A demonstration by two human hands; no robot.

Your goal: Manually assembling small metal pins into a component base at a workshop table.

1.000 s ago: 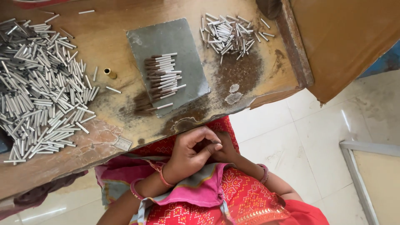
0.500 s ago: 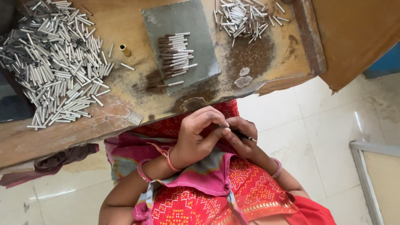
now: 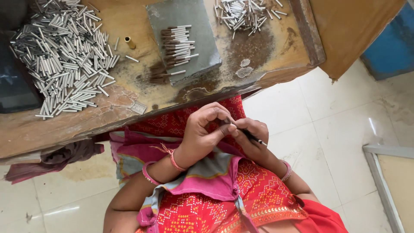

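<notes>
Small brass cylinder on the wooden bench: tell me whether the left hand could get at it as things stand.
Probably yes. The small brass cylinder stands alone on bare wood with open space around it, but the left hand is down at the lap, its fingers busy on a thin dark rod.

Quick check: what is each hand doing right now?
Left hand: fingers curled, pinching the tip of the thin rod.
Right hand: closed on the thin rod.

two hands: left hand (image 3: 202, 129), right hand (image 3: 254, 140); one thin dark rod (image 3: 250, 136) between the fingers; two tube heaps beyond the fingertips.
</notes>
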